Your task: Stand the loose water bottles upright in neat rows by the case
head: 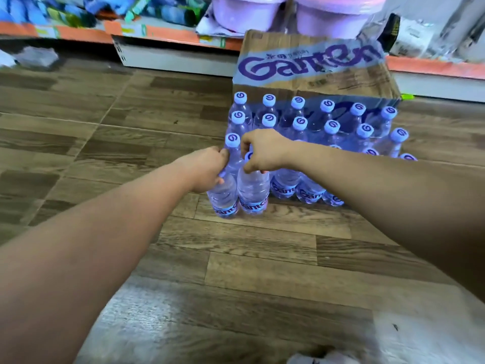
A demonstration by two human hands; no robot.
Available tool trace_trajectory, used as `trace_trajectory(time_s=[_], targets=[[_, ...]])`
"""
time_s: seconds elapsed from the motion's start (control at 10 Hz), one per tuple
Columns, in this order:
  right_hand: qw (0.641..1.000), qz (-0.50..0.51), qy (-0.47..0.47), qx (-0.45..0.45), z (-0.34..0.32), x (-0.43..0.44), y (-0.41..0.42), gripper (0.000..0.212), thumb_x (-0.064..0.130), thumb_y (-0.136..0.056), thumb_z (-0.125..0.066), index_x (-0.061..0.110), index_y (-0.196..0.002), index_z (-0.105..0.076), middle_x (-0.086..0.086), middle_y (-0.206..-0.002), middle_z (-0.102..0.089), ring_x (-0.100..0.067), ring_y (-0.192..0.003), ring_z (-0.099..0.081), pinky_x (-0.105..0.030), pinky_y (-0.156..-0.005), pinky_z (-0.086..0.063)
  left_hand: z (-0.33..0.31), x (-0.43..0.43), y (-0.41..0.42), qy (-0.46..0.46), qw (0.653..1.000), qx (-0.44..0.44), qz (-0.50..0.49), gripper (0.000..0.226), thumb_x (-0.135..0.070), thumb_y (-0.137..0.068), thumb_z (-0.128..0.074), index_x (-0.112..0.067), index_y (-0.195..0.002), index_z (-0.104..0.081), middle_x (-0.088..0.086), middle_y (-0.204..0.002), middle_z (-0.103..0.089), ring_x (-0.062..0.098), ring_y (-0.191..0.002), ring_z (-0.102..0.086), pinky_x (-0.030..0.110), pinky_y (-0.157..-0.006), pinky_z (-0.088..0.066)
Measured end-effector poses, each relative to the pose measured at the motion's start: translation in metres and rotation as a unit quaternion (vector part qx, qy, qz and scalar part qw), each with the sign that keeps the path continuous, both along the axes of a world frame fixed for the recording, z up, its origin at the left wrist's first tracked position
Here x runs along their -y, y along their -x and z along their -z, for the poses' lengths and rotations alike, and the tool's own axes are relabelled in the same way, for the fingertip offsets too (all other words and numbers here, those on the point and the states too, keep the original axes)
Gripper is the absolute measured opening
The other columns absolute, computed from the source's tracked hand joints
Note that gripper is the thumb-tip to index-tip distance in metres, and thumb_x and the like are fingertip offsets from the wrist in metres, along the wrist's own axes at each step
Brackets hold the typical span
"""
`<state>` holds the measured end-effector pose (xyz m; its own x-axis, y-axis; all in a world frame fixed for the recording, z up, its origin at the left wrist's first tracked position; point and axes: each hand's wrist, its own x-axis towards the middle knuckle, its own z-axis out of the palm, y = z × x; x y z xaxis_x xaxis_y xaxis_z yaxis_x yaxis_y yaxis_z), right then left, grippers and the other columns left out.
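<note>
Several clear water bottles with pale blue caps stand upright in rows (328, 127) on the wooden floor, right in front of a brown cardboard case (315, 67) printed "Ganten". At the front left corner two bottles stand side by side. My left hand (207, 169) wraps the shoulder of the left one (223, 195). My right hand (262, 151) grips the neck of the right one (253, 190), covering its cap. Both bottles rest on the floor. My right forearm hides part of the front row.
Orange-edged store shelving (170, 35) runs along the back with packaged goods and two pink tubs (249, 11). A crumpled plastic wrap (36, 56) lies on the floor at far left. Bare wood-pattern floor (236, 258) spreads in front of the bottles.
</note>
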<state>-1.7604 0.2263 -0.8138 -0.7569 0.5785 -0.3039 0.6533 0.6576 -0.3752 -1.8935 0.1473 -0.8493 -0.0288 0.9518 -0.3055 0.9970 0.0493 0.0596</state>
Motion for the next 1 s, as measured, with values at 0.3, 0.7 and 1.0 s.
trace_trajectory(time_s=[0.3,0.7,1.0], targets=[[0.999,0.0,0.012,0.032,0.026,-0.008,-0.011,0.025,0.011,-0.079,-0.067,0.015,-0.09,-0.045,-0.004,-0.081,-0.06,-0.019,-0.056,-0.056,-0.02,-0.054,-0.041,0.008,-0.01,-0.01,-0.003,1.0,0.029,-0.012,0.033,-0.018,-0.09,-0.052,-0.005,-0.119,-0.046,0.018,-0.12,-0.042,0.038,-0.106,-0.053,0.045,-0.094,-0.045],[0.998,0.013,0.03,0.048,0.026,-0.006,-0.01,0.022,0.011,-0.083,-0.064,0.014,-0.093,-0.044,-0.001,-0.073,-0.058,-0.026,-0.068,-0.066,-0.03,-0.068,-0.053,0.01,0.0,-0.003,-0.015,0.998,0.059,-0.017,0.033,-0.02,-0.091,-0.053,-0.01,-0.121,-0.045,0.013,-0.115,-0.04,0.035,-0.1,-0.054,0.043,-0.088,-0.045],[0.992,-0.012,0.031,0.119,0.022,-0.009,-0.006,0.047,0.027,-0.085,-0.066,0.004,-0.119,-0.044,-0.011,-0.096,-0.063,-0.027,-0.068,-0.064,-0.034,-0.076,-0.054,0.01,0.004,0.014,-0.028,0.991,0.127,-0.019,0.065,-0.032,-0.083,-0.064,-0.029,-0.141,-0.035,0.007,-0.122,-0.055,0.027,-0.111,-0.057,0.031,-0.094,-0.044]])
